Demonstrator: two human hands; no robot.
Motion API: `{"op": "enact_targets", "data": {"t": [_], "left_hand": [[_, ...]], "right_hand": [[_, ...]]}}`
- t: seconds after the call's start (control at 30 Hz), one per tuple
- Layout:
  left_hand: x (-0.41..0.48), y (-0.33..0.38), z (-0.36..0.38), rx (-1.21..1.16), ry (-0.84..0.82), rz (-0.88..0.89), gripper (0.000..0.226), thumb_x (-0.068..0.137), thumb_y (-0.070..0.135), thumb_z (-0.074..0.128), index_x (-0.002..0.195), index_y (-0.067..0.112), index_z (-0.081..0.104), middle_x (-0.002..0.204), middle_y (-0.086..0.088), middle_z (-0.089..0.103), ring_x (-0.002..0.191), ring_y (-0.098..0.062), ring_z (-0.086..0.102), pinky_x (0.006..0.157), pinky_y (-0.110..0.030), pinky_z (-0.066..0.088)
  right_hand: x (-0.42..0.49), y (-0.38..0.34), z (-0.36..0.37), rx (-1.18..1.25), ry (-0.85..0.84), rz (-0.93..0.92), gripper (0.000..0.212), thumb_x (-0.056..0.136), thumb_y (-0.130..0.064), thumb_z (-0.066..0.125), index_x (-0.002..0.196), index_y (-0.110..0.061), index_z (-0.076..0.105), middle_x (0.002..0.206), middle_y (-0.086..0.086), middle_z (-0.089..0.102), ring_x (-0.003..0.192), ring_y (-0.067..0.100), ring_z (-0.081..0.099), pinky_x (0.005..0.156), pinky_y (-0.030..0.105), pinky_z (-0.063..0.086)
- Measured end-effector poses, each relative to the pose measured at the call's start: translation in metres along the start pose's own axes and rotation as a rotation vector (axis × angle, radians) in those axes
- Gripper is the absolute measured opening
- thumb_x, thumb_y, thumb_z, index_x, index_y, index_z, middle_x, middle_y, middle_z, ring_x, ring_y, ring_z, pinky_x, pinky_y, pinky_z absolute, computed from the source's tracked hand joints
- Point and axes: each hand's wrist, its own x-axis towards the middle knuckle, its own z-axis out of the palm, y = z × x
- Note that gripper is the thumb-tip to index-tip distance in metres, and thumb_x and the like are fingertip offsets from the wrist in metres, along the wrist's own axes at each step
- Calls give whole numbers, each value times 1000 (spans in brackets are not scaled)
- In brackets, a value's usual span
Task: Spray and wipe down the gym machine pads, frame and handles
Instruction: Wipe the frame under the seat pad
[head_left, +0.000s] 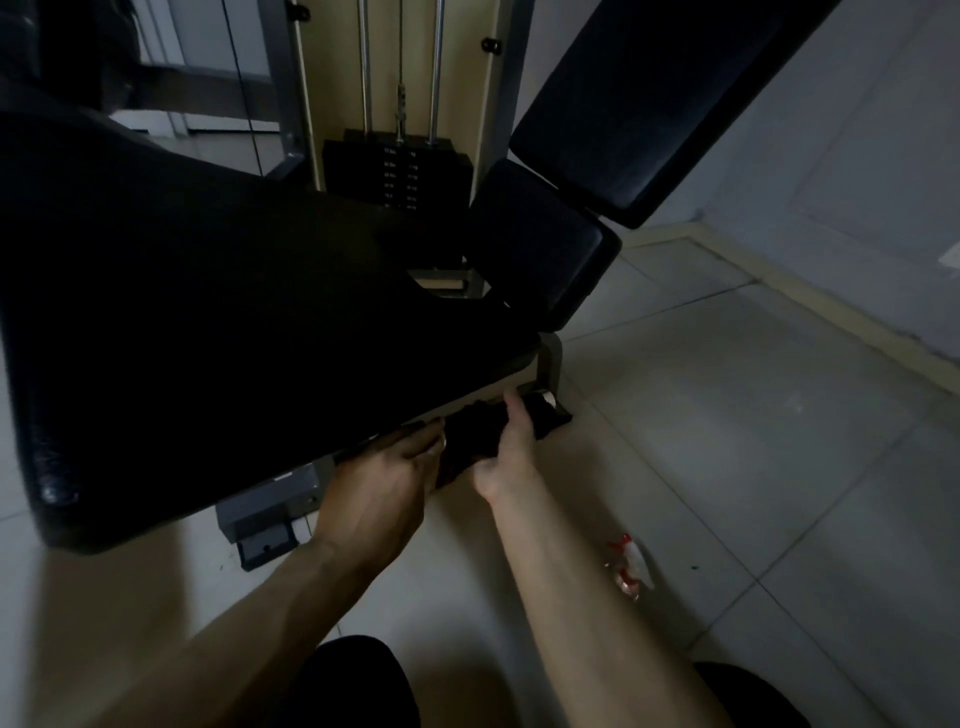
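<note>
Far left, the big black seat pad (208, 312) fills my view, tilted and dark. Below its lower edge the grey frame foot (270, 519) sits on the tiled floor (727, 415).

Just right of that foot, my left grip (387, 467) is up against the pad's lower edge. Its fingers are bent and its thumb touches the left end of the dark cloth (470, 441). The fingertips run into shadow under the pad, so I cannot tell whether this grip is clamped on the cloth or only resting against it.

The cloth is bunched below the pad's lower right corner, between my two grips. My right grip (511, 452) is curled round its right side, thumb pointing up and fingers wrapped behind. Just past those fingers, the dark end of a frame bar (545, 402) sticks out beside the pad's corner, with a pale patch on it.

Above the pad's top edge, the weight stack (397, 166) stands behind on its chrome guide rods. To the pad's upper right are a small black pad (545, 244) and the long back pad (649, 104), angled upward.

On the floor, well right of the seat pad, lies a small red and white thing (629, 569), too blurred to name.
</note>
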Motion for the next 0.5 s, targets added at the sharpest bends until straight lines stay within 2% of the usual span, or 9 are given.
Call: {"op": "enact_targets", "data": {"t": [0.07,0.1,0.17,0.2,0.23,0.33,0.43,0.5], "left_hand": [[-1,0,2,-2,1,3,60,79,-3,76,135,16,67,140,-4,64,122,-27,64,84,-41,62],[-1,0,3,-4,-2,11,60,79,-3,76,135,16,66,142,-4,62,125,-28,63,86,-42,62],[-3,-2,3,-17,10,40,64,75,-4,78,135,14,66,143,-4,62,125,-30,63,86,-43,62],[-3,-3,3,-18,19,55,66,73,-6,79,135,13,67,143,-5,62,125,-30,63,86,-44,62],[-3,-5,1,-15,23,66,67,72,-7,80,135,12,67,143,-5,62,125,-29,63,88,-43,62],[-7,-10,0,-5,59,87,66,71,-6,83,133,9,68,140,-7,64,123,-30,65,93,-42,60],[-18,-16,-1,-2,90,93,64,74,-5,80,135,9,67,142,-9,62,124,-33,64,95,-45,59],[-22,-20,1,-8,107,105,62,78,-6,74,137,11,65,146,-8,59,128,-32,62,97,-43,57]], "right_hand": [[-13,11,13,-143,101,-51,56,82,-49,84,126,-21,62,110,6,74,98,25,72,89,40,60],[-19,14,21,-170,133,-79,51,83,-44,84,122,-20,61,107,5,73,92,23,73,79,33,62],[-28,14,37,-153,115,-48,23,100,-32,68,110,-16,55,93,3,66,77,17,65,54,21,55],[-30,11,43,-108,92,-2,13,106,-28,57,109,-16,54,89,2,60,73,16,60,52,22,52],[-34,6,46,-73,80,38,13,108,-25,51,109,-13,55,87,3,58,72,18,58,54,25,50],[-26,8,27,-41,27,36,12,98,-21,60,100,-10,61,86,9,62,73,25,62,63,31,51],[-17,14,4,-1,-69,-7,15,94,-22,63,104,-11,65,96,11,64,93,30,64,94,44,51],[-19,13,-3,-121,-93,-29,26,95,-29,66,114,-12,66,108,10,68,106,29,64,104,44,47]]}}
